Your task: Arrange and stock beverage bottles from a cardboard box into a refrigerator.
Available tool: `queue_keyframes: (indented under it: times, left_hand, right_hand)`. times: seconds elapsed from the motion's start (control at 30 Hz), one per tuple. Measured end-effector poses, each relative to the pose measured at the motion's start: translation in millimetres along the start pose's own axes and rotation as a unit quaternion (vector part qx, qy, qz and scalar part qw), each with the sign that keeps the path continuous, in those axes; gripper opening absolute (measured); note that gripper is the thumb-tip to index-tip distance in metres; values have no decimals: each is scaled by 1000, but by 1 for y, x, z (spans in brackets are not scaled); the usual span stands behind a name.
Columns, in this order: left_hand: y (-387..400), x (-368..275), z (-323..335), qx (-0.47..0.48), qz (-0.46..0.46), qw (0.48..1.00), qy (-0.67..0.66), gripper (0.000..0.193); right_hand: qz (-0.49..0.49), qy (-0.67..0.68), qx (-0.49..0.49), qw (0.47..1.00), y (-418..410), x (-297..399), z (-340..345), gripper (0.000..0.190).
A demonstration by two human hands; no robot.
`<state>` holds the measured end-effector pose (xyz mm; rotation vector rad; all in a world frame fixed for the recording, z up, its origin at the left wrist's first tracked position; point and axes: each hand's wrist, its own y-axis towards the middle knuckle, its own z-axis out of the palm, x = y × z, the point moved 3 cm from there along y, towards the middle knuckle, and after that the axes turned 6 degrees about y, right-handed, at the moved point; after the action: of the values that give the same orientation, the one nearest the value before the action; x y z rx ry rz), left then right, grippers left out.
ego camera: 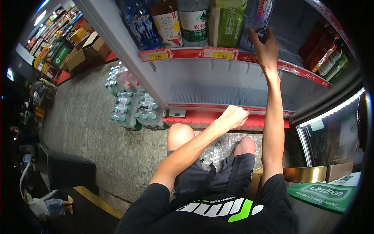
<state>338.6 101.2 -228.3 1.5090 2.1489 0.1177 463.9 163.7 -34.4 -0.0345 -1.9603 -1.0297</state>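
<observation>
My right hand (267, 51) is raised to the upper shelf of a drinks fridge, its fingers around the base of a clear plastic bottle (262, 13) with a pink and purple label. Left of that bottle stand a green drink carton or bottle (229, 23), a clear water bottle (192, 25), a brown tea bottle (167, 25) and a blue-wrapped bottle (141, 27). Lower down, my left hand (233, 117) is curled into a loose fist by the red front edge of the bottom shelf (216, 95). Nothing shows in that hand.
Shrink-wrapped packs of bottled water (134, 111) stand on the floor left of the fridge. More bottles (327, 61) sit at the shelf's right end. An open glass door (333, 131) is at right, above a green Cestbon carton (324, 191). Cardboard boxes (87, 52) lie farther off; another person (48, 204) is lower left.
</observation>
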Motion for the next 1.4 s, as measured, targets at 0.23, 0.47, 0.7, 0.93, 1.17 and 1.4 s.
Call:
queue_keyframes:
  times: [0.23, 0.47, 0.7, 0.93, 1.17, 1.4]
  left_hand:
    - [20, 7, 8, 16, -11, 1000, -20, 15]
    - [-14, 64, 58, 91, -87, 981, -144, 24]
    - [-145, -7, -5, 485, -143, 862, 44, 26]
    - [-184, -137, -182, 279, -120, 953, -15, 26]
    - [-211, -239, -227, 377, -212, 898, -83, 25]
    - [-249, -288, -242, 355, -302, 874, -140, 35]
  right_hand:
    - [15, 51, -26, 998, -5, -1, -2, 63]
    - [75, -90, -18, 993, -9, -5, 1, 78]
    - [75, 16, -57, 995, -27, 64, -29, 80]
    - [336, 46, 133, 931, -202, 149, -61, 34]
    - [385, -15, 539, 749, -333, 243, -178, 44]
    - [360, -132, 637, 669, -332, 245, -207, 43]
